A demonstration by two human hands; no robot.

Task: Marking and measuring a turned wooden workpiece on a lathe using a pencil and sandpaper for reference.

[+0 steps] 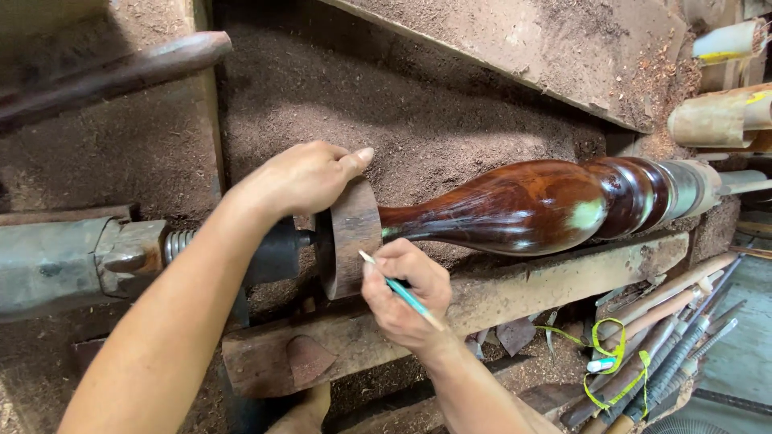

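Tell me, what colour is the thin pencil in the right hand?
Teal-blue pencil, seen best in the head view, held by the right hand.

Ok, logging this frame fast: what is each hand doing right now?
Left hand: curled over the top of the square wooden end block of the turned spindle, gripping it.
Right hand: closed on a teal pencil, tip at the block.
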